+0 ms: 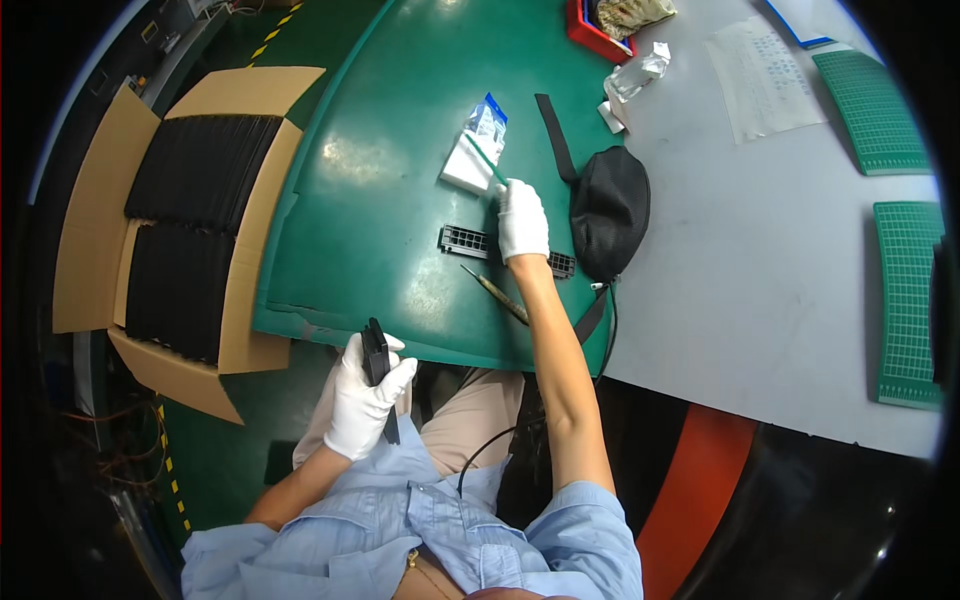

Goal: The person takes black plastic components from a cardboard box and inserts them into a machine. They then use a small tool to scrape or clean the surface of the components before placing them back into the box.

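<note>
My left hand (pixel 362 400), in a white glove, is wrapped round a long black plastic part (pixel 376 352) just off the table's near edge. Stretched out over the green mat, my gloved right hand (pixel 522 222) grips a thin green stick (pixel 484 156). The stick's far end lies over a white pad or block (pixel 466 168), beside a clear packet with a blue edge (pixel 488 118). Beneath my right wrist is a black slotted strip (pixel 464 240), its middle hidden by the hand and arm. Tweezers (pixel 494 294) lie just left of my forearm.
A black pouch with straps (pixel 610 212) lies right of my right hand. On the left stands an open carton (pixel 262 250) packed with black parts. A red bin (pixel 598 38), a crumpled clear wrapper (pixel 640 72), a paper sheet (pixel 766 82) and green grid panels (pixel 906 300) are farther off.
</note>
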Demonstrator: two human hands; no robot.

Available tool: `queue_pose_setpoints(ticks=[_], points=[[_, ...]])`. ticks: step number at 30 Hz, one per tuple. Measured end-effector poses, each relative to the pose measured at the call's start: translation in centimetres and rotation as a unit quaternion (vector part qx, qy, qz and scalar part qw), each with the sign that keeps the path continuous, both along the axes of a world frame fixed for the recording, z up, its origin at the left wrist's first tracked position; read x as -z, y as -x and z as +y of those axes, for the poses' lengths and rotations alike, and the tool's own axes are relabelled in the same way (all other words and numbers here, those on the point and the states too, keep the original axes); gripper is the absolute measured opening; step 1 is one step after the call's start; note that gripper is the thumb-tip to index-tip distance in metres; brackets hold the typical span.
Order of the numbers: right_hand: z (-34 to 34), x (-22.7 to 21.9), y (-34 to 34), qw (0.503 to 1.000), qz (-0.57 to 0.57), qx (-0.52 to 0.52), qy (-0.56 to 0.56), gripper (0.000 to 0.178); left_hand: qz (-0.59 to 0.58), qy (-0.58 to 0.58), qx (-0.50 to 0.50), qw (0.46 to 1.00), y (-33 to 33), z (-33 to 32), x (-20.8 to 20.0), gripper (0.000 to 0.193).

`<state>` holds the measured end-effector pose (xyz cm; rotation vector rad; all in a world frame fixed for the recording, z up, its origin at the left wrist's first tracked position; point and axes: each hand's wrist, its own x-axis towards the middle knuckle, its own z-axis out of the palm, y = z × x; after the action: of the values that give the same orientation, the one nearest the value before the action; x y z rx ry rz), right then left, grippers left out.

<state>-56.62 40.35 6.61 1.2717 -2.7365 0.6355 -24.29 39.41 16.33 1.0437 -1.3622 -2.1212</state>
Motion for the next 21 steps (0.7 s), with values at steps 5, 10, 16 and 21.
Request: queue_pose_setpoints(ticks=[5, 10, 16, 21], points=[[2.4, 0.0, 0.6, 0.993, 0.041, 0.107, 0.030, 0.029, -0.017, -0.003, -0.003, 1.000, 0.4, -0.9, -0.1, 0.027], [2.6, -0.5, 1.6, 0.977, 0.144, 0.112, -0.111, 0.029, -0.008, -0.004, -0.002, 1.000, 0.7, -1.3, -0.4, 0.026], [-5.9, -4.8, 0.1, 0.984, -0.131, 0.121, -0.014, 0.070, -0.025, 0.080, 0.025, 0.996, 0.9, -1.6, -0.2, 0.029], [-8.2, -1.1, 3.4, 0.936, -0.344, 0.075, -0.017, 0.077, 0.018, 0.154, 0.043, 0.987, 0.6, -1.1, -1.1, 0.034]])
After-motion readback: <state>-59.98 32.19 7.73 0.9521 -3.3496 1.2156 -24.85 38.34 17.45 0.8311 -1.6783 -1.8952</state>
